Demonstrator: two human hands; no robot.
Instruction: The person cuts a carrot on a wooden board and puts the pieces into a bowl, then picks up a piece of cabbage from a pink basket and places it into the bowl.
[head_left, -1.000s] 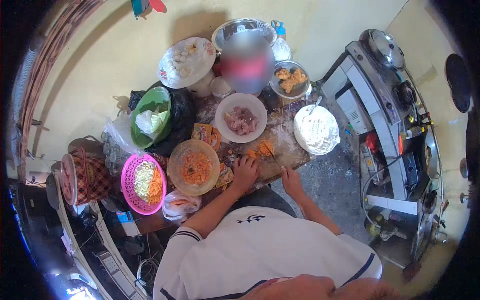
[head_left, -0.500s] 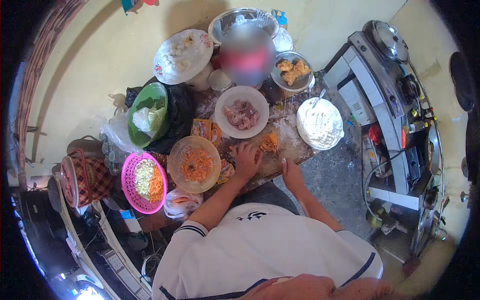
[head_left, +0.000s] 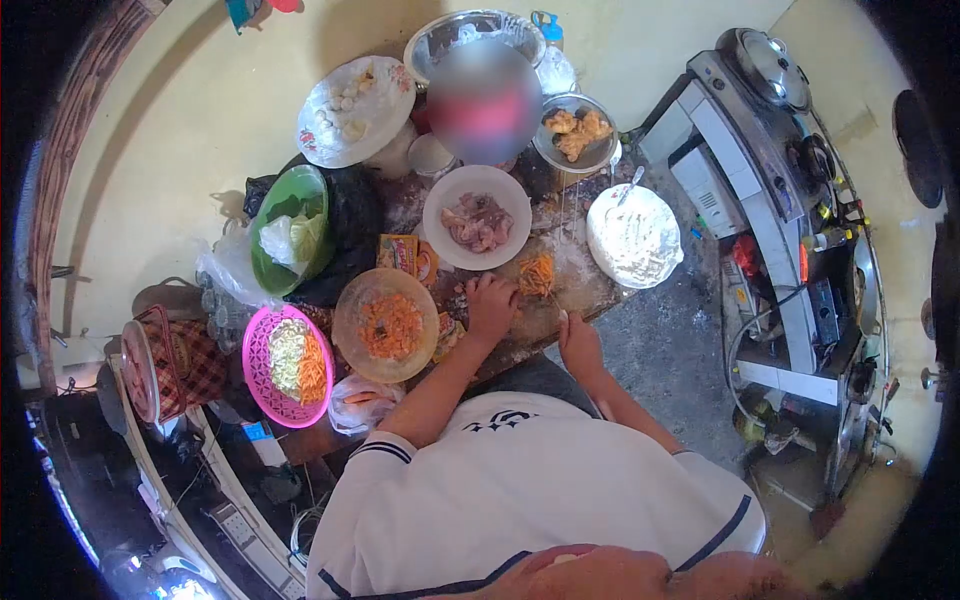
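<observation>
My left hand (head_left: 491, 308) rests on the wooden table with its fingers bent down over a carrot piece, of which only a little orange shows beside the fingertips. My right hand (head_left: 580, 346) is closed near the table's front edge, around what looks like the pale handle of a knife (head_left: 563, 316); its thin blade hardly shows. Just beyond both hands sits a small heap of carrot strips (head_left: 537, 274). Behind it is a white bowl of raw meat (head_left: 478, 219). Left of my left hand, a translucent bowl (head_left: 345, 325) holds orange pieces.
A pink basket (head_left: 252, 372) with shredded carrot and pale shreds stands left, near a green basin (head_left: 262, 250). A flour-filled bowl (head_left: 636, 236) and a metal bowl of fried pieces (head_left: 600, 160) are right. The stove (head_left: 740, 130) stands farther right.
The view has shifted slightly. My left hand stays over the carrot piece, and my right hand stays closed beside the strips, a little nearer my left hand. The bowls keep their places.
</observation>
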